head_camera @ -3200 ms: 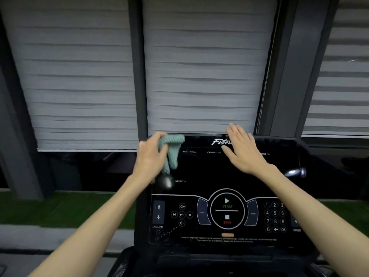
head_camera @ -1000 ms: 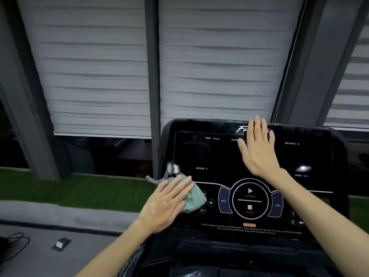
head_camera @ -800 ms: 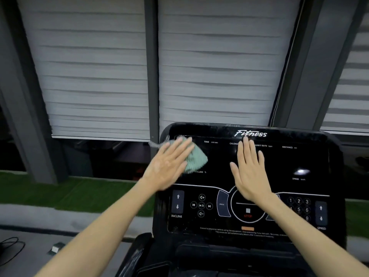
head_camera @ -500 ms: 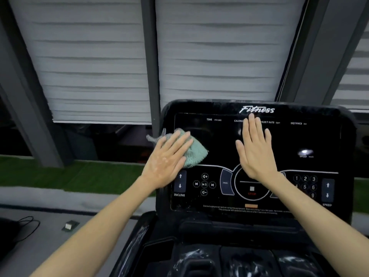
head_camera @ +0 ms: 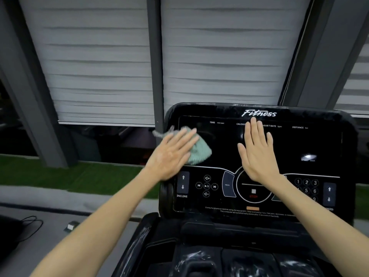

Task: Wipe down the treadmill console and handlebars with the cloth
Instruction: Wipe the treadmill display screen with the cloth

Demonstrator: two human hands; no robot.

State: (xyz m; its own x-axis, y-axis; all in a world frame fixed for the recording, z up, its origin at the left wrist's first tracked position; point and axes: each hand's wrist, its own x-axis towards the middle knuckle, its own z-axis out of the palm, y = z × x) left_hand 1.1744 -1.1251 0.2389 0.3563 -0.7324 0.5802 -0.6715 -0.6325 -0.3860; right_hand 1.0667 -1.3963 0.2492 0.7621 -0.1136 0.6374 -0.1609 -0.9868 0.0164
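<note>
On the treadmill's black console point(head_camera: 319, 140), upper left: my left hand point(head_camera: 171, 154), fingers straight, pressing the teal cloth point(head_camera: 200, 151), long axis upper-left to lower-right; my right hand point(head_camera: 257, 154) flat at centre. Lettering: Fitness, TIME, HEART RATE, DISTANCE, INCLINE.

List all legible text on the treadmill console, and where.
"Fitness": console top bezel.
"TIME min:sec": display top row.
"CALORI": same row, cut off by right hand.
"HEART RATE bpm": same row.
"DISTANCE": same row.
"INCLINE": below left arrows.
"PROG": left of dial.
"STOP": in dial, dim.
"1 2 3 5 6": keypad.
"Consult a physician before using the equipment": bottom fine print, rest blurred.
Speed labels: blurred or hidden.
</note>
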